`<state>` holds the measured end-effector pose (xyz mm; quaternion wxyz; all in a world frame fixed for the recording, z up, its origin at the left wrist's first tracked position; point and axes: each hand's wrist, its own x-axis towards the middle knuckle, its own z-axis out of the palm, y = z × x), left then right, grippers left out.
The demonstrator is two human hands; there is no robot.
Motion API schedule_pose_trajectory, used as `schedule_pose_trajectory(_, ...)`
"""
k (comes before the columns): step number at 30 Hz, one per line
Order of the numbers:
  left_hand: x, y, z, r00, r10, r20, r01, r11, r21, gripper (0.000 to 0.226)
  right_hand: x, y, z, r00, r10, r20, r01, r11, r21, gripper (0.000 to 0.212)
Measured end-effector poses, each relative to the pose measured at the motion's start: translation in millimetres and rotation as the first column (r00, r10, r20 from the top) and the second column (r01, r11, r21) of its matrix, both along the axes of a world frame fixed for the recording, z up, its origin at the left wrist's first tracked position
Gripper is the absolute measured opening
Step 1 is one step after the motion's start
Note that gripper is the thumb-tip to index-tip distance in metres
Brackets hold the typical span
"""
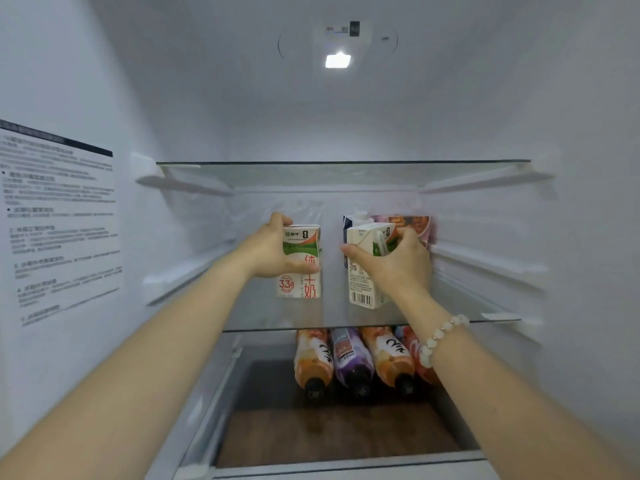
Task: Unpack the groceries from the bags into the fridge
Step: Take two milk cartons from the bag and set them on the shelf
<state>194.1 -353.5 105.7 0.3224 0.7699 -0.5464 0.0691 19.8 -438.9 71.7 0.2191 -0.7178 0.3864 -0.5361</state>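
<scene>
Both my arms reach into the open fridge, over its middle glass shelf. My left hand grips a white and green milk carton with red characters, upright, its base at the shelf. My right hand grips a second white milk carton, barcode side facing me, tilted slightly. Whether either carton rests on the glass I cannot tell. Behind the right carton stand a dark blue carton with a white cap and a pink printed package, partly hidden by my hand.
An upper glass shelf spans the fridge above. Below the middle shelf several bottles lie side by side, caps toward me, orange, purple and red. A printed label covers the left wall. The fridge lamp glows overhead.
</scene>
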Motion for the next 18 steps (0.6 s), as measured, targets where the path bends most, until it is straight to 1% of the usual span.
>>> schedule_pose_trajectory(3, 6, 7, 3, 0.996, -0.02, 0.092, 0.016, 0.998, 0.053, 0.106, -1, -1, -2, 1.0, 0.008, 0.029, -0.009, 1.0, 0.028, 0.074)
schedule_pose_trajectory(6, 5, 12, 2, 0.958, 0.004, 0.286, -0.031, 0.996, 0.089, 0.119, -1, 0, -2, 0.999, 0.021, 0.045, -0.022, 0.999, 0.026, 0.077)
schedule_pose_trajectory(8, 3, 12, 0, 0.904, 0.018, 0.428, -0.068, 0.992, 0.102, 0.123, -1, 1, -2, 0.998, 0.045, 0.047, -0.046, 0.998, 0.029, 0.084)
schedule_pose_trajectory(10, 0, 9, -2, 0.85, 0.033, 0.525, -0.09, 0.993, 0.083, 0.119, -1, -1, -2, 0.997, 0.051, 0.061, -0.052, 0.999, 0.009, 0.099)
schedule_pose_trajectory(11, -2, 6, -4, 0.835, 0.044, 0.549, -0.098, 0.993, 0.069, 0.115, -3, -2, -2, 0.996, 0.042, 0.073, -0.042, 0.999, -0.013, 0.105)
schedule_pose_trajectory(13, -5, -1, -6, 0.828, 0.063, 0.557, -0.112, 0.992, 0.055, 0.109, -8, -2, -2, 0.995, 0.024, 0.096, -0.018, 0.998, -0.057, 0.11)
schedule_pose_trajectory(16, -6, -18, -5, 0.833, 0.063, 0.55, -0.129, 0.988, 0.082, 0.098, -19, 3, -9, 0.994, 0.0, 0.11, 0.011, 0.995, -0.1, 0.11)
schedule_pose_trajectory(18, -4, -32, -2, 0.851, 0.065, 0.522, -0.133, 0.987, 0.093, 0.093, -24, 8, -18, 0.992, -0.032, 0.125, 0.051, 0.987, -0.151, 0.105)
